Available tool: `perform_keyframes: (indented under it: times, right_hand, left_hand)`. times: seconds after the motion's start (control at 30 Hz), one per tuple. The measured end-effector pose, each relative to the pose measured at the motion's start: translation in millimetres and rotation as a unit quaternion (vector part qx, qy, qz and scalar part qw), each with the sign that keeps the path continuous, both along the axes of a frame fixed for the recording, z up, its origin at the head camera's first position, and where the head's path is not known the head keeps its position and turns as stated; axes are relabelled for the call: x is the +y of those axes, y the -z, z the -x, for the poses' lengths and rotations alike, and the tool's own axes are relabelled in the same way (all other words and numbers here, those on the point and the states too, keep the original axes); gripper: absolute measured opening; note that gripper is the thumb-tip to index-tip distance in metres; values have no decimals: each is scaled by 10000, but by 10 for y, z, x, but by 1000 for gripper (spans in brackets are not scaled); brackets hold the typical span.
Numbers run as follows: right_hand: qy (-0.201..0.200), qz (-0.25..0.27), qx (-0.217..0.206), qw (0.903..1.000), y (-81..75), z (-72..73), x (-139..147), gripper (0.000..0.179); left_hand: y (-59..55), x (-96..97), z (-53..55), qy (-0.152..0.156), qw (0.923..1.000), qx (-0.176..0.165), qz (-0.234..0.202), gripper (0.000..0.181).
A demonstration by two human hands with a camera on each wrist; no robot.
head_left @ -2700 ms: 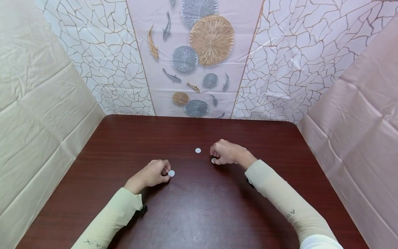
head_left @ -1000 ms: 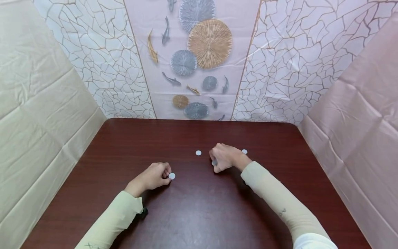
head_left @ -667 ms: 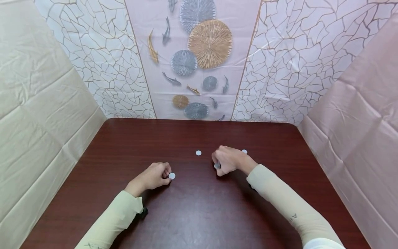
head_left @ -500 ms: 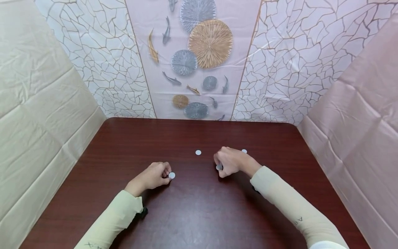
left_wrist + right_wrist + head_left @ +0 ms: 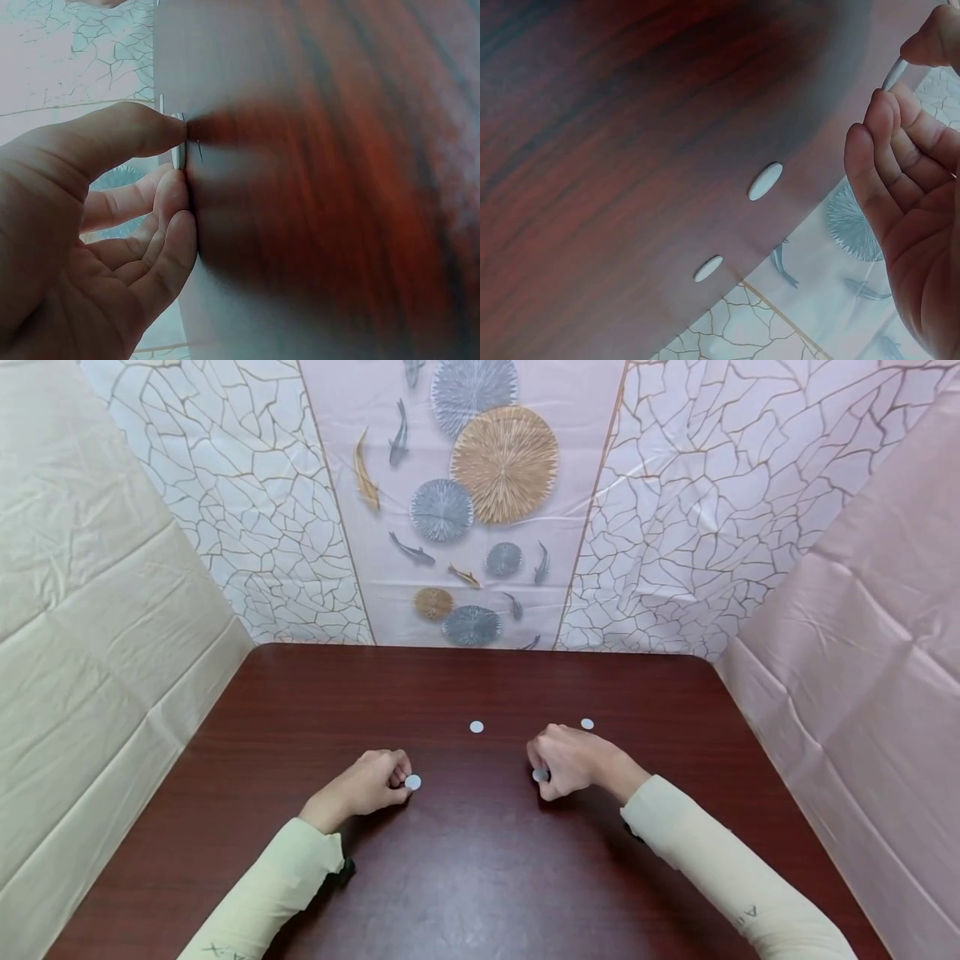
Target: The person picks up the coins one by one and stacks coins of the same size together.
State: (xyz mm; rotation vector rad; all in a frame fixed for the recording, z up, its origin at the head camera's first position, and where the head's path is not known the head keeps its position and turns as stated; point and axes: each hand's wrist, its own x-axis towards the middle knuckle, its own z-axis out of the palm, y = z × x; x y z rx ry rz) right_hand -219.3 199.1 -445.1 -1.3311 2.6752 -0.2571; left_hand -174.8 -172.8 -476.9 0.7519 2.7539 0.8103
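My left hand [image 5: 366, 783] is low over the table, left of the middle. Between its thumb and fingertips it pinches a small white disc [image 5: 413, 782]; the left wrist view shows this disc [image 5: 180, 142] edge-on, right at the wood. Right of the middle, my right hand [image 5: 572, 762] grips another white disc [image 5: 540, 774], which partly hides behind the fingers. Seen from the right wrist, that disc [image 5: 894, 73] stands thin between thumb and fingertips, the other fingers curling below.
Loose on the dark red-brown table [image 5: 465, 868] lie a white disc [image 5: 476, 727] between the hands, farther back, and another disc [image 5: 587, 724] behind my right hand. A patterned cloth [image 5: 465, 560] hangs along the back edge; pale cloths [image 5: 862, 610] stand at both sides.
My right hand has come toward me and to the right, carrying its disc. The disc behind its wrist, largely covered before, now shows whole. The left hand stays in place.
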Motion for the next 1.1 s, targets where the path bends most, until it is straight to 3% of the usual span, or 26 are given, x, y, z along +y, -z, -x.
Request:
perform_keyframes:
  times: [0.43,0.6,0.87,1.1]
  right_hand:
    - [192,61,12,9998,123,-80,91,14]
    - [344,20,-271,9990,131,-93,111,8]
    - [526,4,-731,9959,86,-80,117,7]
    - [374,143,-860,9955,72,-63,138,5]
  left_hand:
    - [12,8,7,-26,9999,115,25,16]
    - [3,-4,5,-65,10000,-58,-33,17]
    - [-116,-75,65,-57,9981,-578,-190,27]
    - [-258,-58,200,55,9990,-452,-25,27]
